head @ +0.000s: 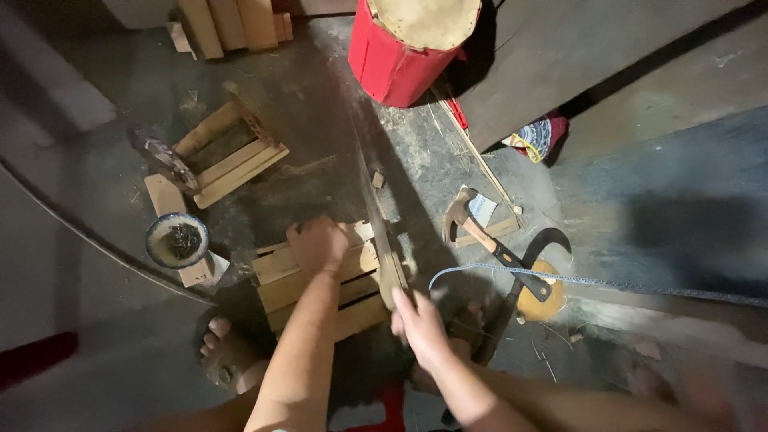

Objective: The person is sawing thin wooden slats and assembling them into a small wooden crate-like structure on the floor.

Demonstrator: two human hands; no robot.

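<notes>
My left hand presses flat on a slatted wooden frame that lies on the concrete floor. My right hand grips the wooden handle of a hand saw. Its long thin blade runs away from me along the frame's right edge, blurred. The part of the handle inside my fingers is hidden. My sandalled foot rests on the floor just left of the frame.
To the right lie a hatchet, a curved sickle and a yellow tape measure with its blue tape pulled out rightward. A small wooden stool, a round bowl, a red drum and stacked planks stand farther off.
</notes>
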